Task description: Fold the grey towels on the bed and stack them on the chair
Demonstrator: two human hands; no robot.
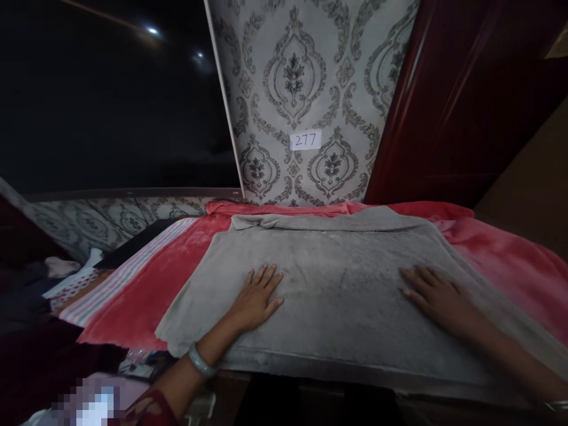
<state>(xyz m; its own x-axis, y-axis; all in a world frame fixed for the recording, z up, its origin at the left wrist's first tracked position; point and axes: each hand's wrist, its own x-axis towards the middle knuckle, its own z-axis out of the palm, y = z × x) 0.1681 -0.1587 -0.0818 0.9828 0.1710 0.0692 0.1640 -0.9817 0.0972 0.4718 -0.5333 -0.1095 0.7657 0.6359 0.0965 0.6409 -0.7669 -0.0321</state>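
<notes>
A grey plush blanket [328, 319] lies spread over the surface in front of me, its far edge folded or bunched up. My left hand [257, 299] rests palm down on its left half, fingers spread, with a bangle [202, 362] on the wrist. On the right half lies my right hand [437, 296], also flat with fingers apart and slightly blurred. Neither hand grips anything. Beneath the grey blanket is a red plush cloth [142, 290], showing on the left, at the back and on the right.
A striped cloth [128, 269] lies under the red cloth at left. Behind stands a large dark screen [110, 100], next to patterned wallpaper with a paper label [306, 139] reading 277. A dark red glossy panel [435, 106] rises at right. Dotted fabric [75, 287] sits far left.
</notes>
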